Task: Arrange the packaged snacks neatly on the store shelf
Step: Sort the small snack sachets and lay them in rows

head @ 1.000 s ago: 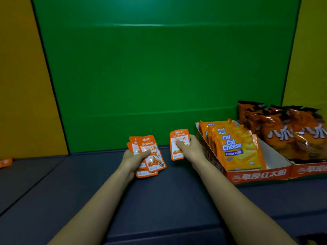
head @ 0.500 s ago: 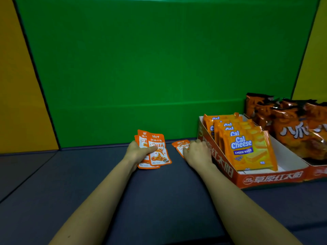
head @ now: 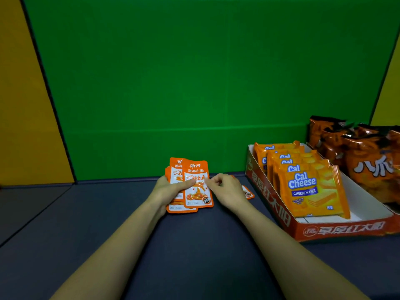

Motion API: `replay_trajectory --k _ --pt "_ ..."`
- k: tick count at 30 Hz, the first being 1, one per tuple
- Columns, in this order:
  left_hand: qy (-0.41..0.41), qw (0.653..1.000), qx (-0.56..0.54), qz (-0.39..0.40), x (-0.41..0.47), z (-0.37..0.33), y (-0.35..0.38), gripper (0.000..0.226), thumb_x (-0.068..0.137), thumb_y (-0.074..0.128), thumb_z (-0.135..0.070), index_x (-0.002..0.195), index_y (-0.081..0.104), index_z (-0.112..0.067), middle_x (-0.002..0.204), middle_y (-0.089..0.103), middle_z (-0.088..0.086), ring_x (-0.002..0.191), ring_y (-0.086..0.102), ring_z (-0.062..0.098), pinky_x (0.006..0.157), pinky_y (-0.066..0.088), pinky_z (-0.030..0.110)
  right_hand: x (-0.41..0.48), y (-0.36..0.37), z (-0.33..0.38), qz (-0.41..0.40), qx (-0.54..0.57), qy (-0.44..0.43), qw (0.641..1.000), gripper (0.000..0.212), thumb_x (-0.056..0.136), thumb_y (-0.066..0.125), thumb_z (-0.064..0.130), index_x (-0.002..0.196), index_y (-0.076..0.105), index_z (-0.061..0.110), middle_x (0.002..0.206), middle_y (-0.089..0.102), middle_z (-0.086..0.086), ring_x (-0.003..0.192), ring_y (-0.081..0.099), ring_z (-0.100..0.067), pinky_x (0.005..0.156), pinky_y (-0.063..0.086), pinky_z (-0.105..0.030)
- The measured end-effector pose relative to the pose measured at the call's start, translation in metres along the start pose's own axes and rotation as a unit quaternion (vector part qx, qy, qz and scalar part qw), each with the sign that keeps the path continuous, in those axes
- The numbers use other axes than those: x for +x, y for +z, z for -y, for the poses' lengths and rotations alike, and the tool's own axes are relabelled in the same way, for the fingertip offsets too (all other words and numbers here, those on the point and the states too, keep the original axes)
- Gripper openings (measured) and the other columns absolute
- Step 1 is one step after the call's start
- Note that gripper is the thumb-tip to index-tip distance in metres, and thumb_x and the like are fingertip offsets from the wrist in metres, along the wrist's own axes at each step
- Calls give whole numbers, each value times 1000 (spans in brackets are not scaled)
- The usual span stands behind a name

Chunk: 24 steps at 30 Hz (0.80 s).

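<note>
My left hand (head: 171, 189) grips a fanned stack of small orange fish-snack packets (head: 195, 187), held upright above the dark shelf surface (head: 194, 245). My right hand (head: 226, 189) is just to the right of the stack. Its fingers are curled and their tips pinch the right edge of the front packet. One more small orange packet (head: 247, 193) lies flat on the shelf behind my right hand, mostly hidden by it, next to the red display box.
A red cardboard display box (head: 337, 229) at the right holds a row of upright Cal Cheese wafer packs (head: 311, 189). Further right stand several dark orange snack bags (head: 368, 161). A green back panel (head: 194, 83) closes off the shelf, with yellow panels on both sides.
My right hand laid its single packet flat on the shelf beside the red box, let go, and moved left to the stack in my left hand. The view shifted slightly left.
</note>
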State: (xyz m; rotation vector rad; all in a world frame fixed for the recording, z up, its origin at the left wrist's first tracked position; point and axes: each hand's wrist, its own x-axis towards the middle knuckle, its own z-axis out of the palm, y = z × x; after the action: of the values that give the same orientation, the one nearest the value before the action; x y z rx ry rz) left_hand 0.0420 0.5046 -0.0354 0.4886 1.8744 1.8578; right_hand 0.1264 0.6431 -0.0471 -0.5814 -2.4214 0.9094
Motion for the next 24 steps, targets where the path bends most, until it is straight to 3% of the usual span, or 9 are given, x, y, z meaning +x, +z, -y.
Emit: replay_trajectory --k 4,9,12,14,20,24 --pt "-1 1000 -18 3 -3 -1 -1 15 77 74 -14 86 62 -15 81 70 5 55 69 13 50 56 26 5 -10 1 -12 62 34 997 32 95 50 35 89 65 8 94 69 -8 83 57 -17 71 40 -27" --pt "-21 998 -47 -30 -2 -1 -10 9 83 69 -17 85 63 -10 70 71 7 47 67 13 46 56 25 9 -22 -11 -69 -22 58 996 39 93 53 30 56 43 19 68 55 0 75 52 -20 68 35 -27" --pt "-47 997 -59 -13 -4 -3 -16 9 85 65 -17 85 62 -9 56 71 3 46 67 15 43 55 25 7 -20 -15 -71 -60 78 993 42 92 54 28 54 43 14 62 52 -2 72 53 -24 66 38 -28" --pt "-58 997 -56 -1 -5 -4 -17 9 86 64 -16 83 62 -8 54 70 4 44 66 15 41 53 25 8 -16 -16 -81 -74 80 991 36 91 55 29 60 52 10 73 61 -9 75 57 -26 69 45 -32" --pt "-95 991 -95 24 -8 -7 -17 14 89 46 -14 85 57 -7 54 69 7 43 65 17 41 54 25 3 -15 -16 -101 -114 74 986 30 93 52 25 70 57 7 85 63 -16 77 57 -28 67 44 -30" --pt "-87 994 -59 22 -6 -5 -17 9 89 50 -11 87 58 -6 60 72 8 49 68 18 49 58 29 -7 -18 -4 -138 -151 13 979 37 96 46 38 104 66 8 107 64 -11 99 61 -30 81 47 -35"
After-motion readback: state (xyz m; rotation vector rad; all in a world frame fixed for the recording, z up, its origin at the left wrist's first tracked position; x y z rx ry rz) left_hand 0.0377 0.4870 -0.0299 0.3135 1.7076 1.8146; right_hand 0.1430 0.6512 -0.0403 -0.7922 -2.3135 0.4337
